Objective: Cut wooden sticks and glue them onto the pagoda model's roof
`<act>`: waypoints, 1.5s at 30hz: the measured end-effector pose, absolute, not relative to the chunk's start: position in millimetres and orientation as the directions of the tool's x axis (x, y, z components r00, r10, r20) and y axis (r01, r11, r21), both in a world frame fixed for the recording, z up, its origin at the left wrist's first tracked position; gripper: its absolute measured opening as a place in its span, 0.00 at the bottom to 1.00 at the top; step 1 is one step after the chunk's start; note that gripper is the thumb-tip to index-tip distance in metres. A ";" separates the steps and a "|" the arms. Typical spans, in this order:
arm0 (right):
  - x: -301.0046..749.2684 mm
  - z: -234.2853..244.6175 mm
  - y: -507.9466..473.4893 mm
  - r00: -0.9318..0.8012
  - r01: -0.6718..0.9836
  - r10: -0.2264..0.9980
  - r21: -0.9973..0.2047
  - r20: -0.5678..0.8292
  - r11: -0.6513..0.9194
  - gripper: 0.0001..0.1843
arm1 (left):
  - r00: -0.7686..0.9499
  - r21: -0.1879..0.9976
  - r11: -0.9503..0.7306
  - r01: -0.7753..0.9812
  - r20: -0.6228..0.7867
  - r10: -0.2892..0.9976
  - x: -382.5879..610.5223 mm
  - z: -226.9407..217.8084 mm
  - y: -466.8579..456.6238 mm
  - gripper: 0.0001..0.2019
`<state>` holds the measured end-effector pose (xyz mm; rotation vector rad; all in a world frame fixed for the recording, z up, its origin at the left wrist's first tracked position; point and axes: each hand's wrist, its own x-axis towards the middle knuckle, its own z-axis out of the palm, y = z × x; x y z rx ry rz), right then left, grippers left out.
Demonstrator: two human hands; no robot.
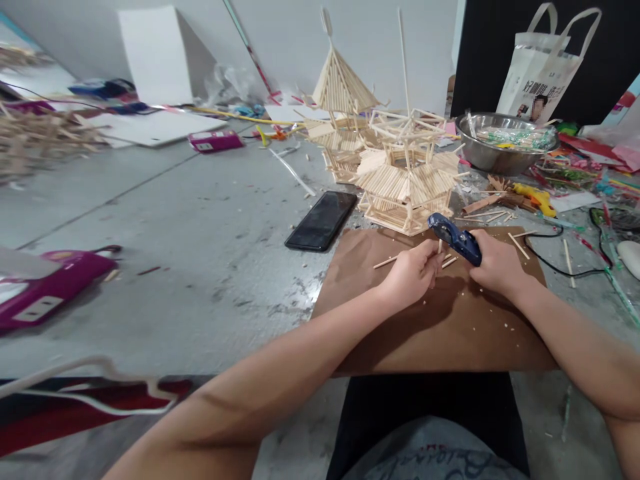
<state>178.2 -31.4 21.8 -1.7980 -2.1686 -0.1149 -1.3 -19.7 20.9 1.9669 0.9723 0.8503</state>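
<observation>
My left hand (411,272) pinches a short wooden stick (440,246) upright between its fingertips. Just right of it, my right hand (493,263) is wrapped round a blue hand cutter (456,239), whose head points up and left over the stick. Both hands are above a sheet of brown paper (400,337), where loose sticks (385,263) and small pale chips are scattered. Close behind the hands stands a pavilion model (407,180) built from thin sticks, with an open frame on top. A second stick model (343,87) with a pointed roof rises behind it.
Left of the paper lies a black phone (323,220). A steel bowl (500,157), a yellow glue gun (537,199) and a black cable (565,271) are on the right. Purple power strips (215,141) and a wood-scrap pile (45,143) are on the left.
</observation>
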 end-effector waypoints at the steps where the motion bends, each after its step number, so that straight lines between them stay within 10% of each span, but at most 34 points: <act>1: 178.7 21.4 -31.3 -0.156 0.969 0.941 -0.140 0.300 0.206 0.20 | 0.485 0.842 -0.420 0.338 0.227 0.845 -1.5 20.0 -19.5 0.08; 18: 186.6 23.8 -26.1 0.051 0.968 0.937 -0.247 0.347 0.039 0.14 | 0.510 0.910 -0.352 0.219 0.200 0.836 -2.5 22.5 -18.0 0.08; 45: 172.9 24.2 -35.7 -0.125 0.971 0.955 -0.165 0.268 0.173 0.24 | 0.464 0.867 -0.385 0.317 0.212 0.860 -1.6 19.4 -17.5 0.07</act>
